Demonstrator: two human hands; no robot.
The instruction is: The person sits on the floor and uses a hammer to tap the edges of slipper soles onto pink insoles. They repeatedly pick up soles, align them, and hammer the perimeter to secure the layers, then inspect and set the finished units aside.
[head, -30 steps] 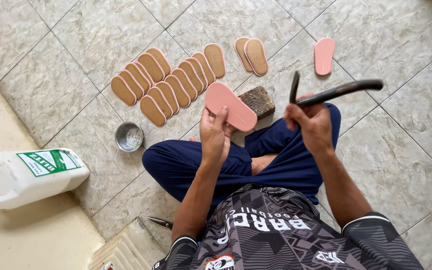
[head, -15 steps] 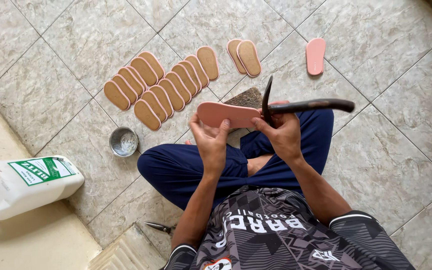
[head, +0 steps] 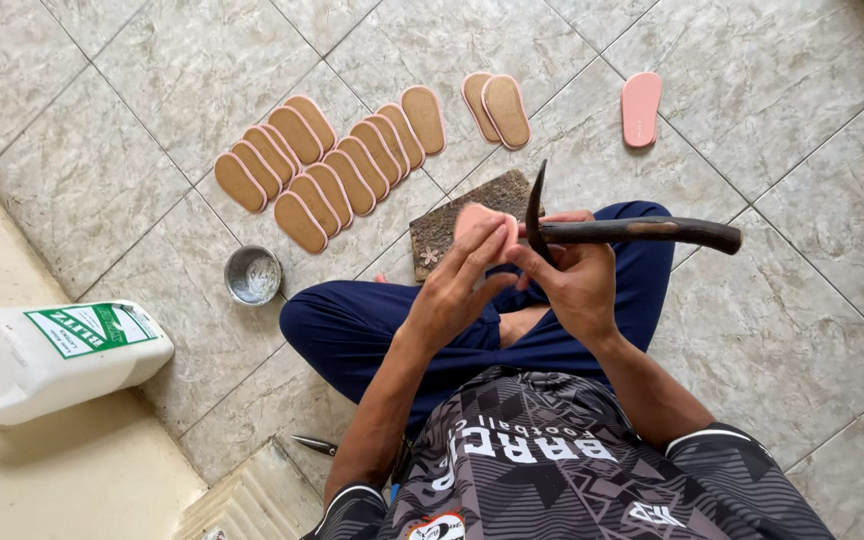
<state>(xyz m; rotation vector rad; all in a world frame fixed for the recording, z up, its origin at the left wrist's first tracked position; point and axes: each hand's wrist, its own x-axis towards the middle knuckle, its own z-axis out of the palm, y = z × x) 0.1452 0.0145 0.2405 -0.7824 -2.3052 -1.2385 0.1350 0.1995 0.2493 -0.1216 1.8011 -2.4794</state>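
**Sole held edge-on between both hands, hammer in right**

Sole (head: 485, 222), pink, pinched in left hand (head: 455, 290) grip, fingers closed over near edge; only a small part showing past the fingertips. Right hand (head: 574, 285) wrapped shut around hammer (head: 632, 232), just beside left hand, fingertips of both nearly touching. Sole directly ahead of left grip, just left of hammer head; hammer head upright, narrow end pointing away from body, right against sole's edge. Hammer handle long axis running out to the right, roughly level. Sole long axis hard to tell, mostly hidden by fingers; seems foreshortened toward camera. Left hand nearer the sole, right hand a touch apart from it.

Beyond both grips: dark stone block (head: 452, 225) on floor (head: 772, 320), directly under sole. Farther ahead and left, row of tan soles (head: 327, 165) overlapping; ahead, pair of tan soles (head: 497, 105); ahead right, lone pink sole (head: 641, 106). Left of left grip, small metal tin (head: 253, 275); far left, white jug (head: 47, 355).

Versus half a second back: sole then lying flat and broad across, full length visible; now tipped and mostly covered. Hammer head shifted from over the sole to beside it, hands drawn closer together.
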